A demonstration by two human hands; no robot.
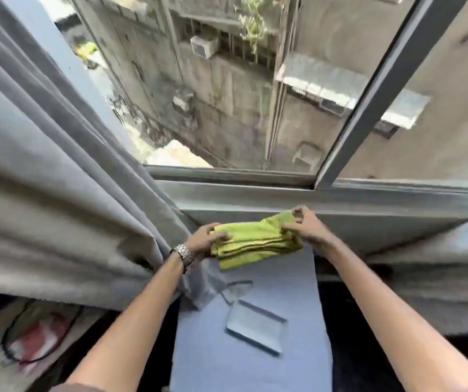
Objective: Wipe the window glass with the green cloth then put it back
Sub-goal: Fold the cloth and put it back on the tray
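Note:
A folded green cloth (255, 243) is held low over the far end of a pale blue surface (255, 363), just below the window sill. My left hand (206, 240), with a metal watch on its wrist, grips the cloth's left edge. My right hand (304, 226) pinches its upper right corner. The window glass (213, 94) rises ahead, looking down on a grey building outside. A second pane (439, 123) lies to the right of a grey frame bar (368, 94).
A grey curtain (43, 179) hangs at the left and another bunches at the right (439, 264). Two flat clear glass pieces (255, 326) lie on the blue surface. A cable loop and a red object (37, 335) sit at the lower left.

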